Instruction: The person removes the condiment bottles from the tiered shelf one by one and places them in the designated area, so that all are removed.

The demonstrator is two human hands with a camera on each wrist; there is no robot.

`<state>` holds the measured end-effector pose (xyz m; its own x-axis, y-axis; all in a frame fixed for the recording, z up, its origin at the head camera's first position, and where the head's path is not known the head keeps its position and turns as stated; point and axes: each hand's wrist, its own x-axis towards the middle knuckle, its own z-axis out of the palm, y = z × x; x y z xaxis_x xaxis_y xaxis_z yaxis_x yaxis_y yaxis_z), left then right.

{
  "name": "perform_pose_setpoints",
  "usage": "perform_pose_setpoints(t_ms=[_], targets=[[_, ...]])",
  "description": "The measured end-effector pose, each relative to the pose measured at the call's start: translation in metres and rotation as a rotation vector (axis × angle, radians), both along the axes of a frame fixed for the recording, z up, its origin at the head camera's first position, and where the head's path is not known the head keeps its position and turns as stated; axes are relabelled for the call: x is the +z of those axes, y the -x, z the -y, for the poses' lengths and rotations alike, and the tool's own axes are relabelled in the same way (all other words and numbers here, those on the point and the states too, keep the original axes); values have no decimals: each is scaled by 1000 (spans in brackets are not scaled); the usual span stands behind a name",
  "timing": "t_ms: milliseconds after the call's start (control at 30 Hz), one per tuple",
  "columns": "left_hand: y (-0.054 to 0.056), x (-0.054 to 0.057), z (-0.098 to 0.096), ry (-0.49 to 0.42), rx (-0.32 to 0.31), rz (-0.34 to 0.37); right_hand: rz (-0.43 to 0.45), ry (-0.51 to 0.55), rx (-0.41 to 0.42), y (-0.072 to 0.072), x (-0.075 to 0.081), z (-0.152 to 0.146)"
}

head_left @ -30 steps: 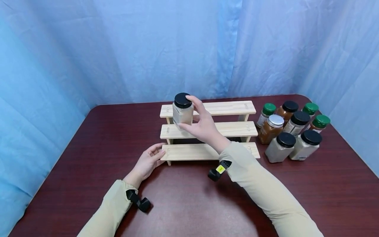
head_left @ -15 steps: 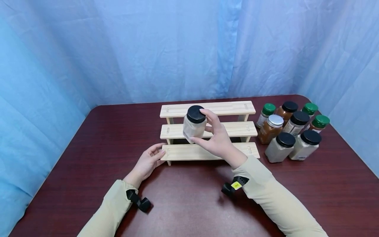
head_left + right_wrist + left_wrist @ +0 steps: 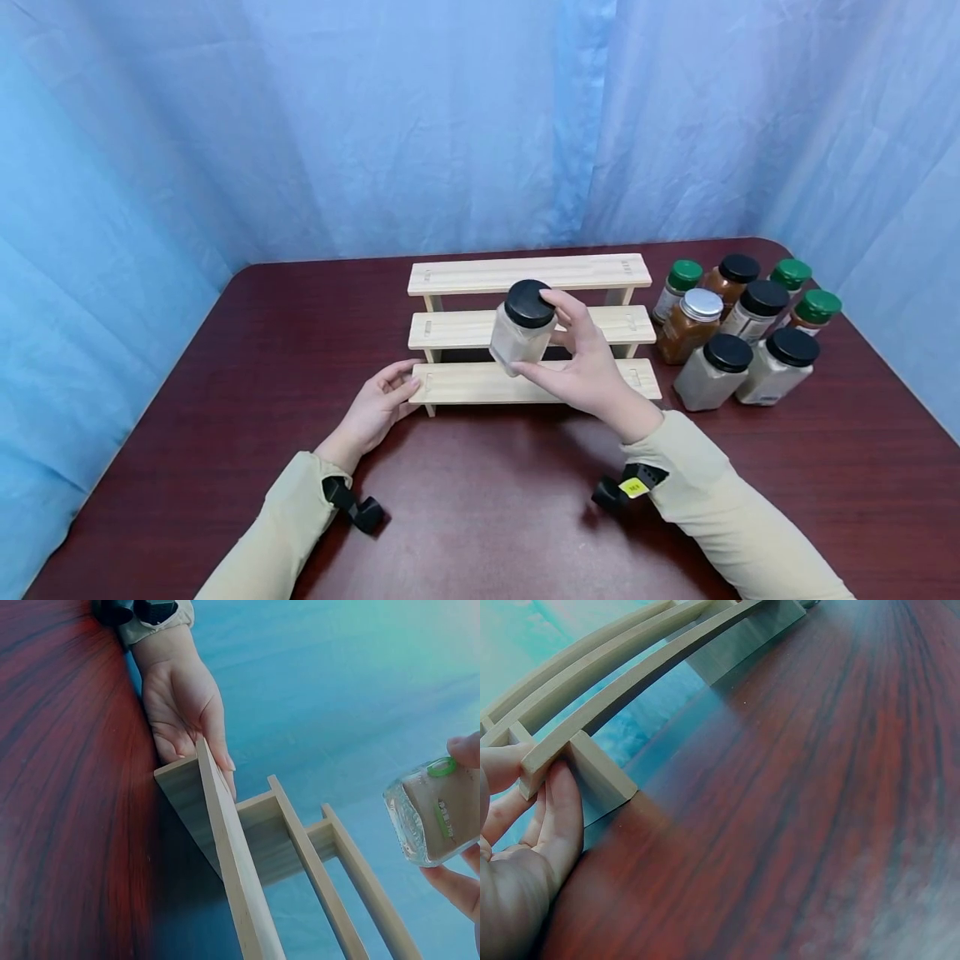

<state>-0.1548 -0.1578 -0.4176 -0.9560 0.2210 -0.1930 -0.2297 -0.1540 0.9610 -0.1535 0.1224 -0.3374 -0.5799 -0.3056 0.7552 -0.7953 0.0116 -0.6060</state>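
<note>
My right hand [image 3: 588, 367] holds a clear spice jar [image 3: 519, 340] with a black lid and pale contents, thumb low on its side and fingers near the lid. The jar hangs, slightly tilted, in front of the middle tier of a three-tier wooden rack [image 3: 465, 382]. In the right wrist view the glass base and a green-marked label of the jar [image 3: 436, 814] show. My left hand [image 3: 372, 410] grips the left end of the lowest tier. In the left wrist view the thumb lies on top of the board [image 3: 607, 705] and fingers curl beneath it.
Several jars stand grouped right of the rack, among them a silver-lidded jar [image 3: 690, 327], a green-lidded jar [image 3: 677, 288] and a black-lidded jar [image 3: 712, 372]. The dark red table [image 3: 480, 508] extends in front, and a blue curtain [image 3: 420, 125] hangs behind.
My right hand has carried the jar rightward and lower, from in front of the top tier's left end to above the lowest tier. My left hand keeps its grip on the rack.
</note>
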Motion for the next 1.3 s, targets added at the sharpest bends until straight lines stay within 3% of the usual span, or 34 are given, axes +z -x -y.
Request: perform_pose_setpoints(t_ms=[667,967,1133,1300], targets=[[-1,2,-5,15,-7,9,-187,-35,-103,-25,8,-88],[0,1,-5,14,-9,5,-141,9,-169,-34,18,-143],[-2,2,-7,7,-20,3,-112,-31,-276,-43,22,-176],[-3,3,-7,12,-17,8,-55,-190,-559,-52,26,-214]])
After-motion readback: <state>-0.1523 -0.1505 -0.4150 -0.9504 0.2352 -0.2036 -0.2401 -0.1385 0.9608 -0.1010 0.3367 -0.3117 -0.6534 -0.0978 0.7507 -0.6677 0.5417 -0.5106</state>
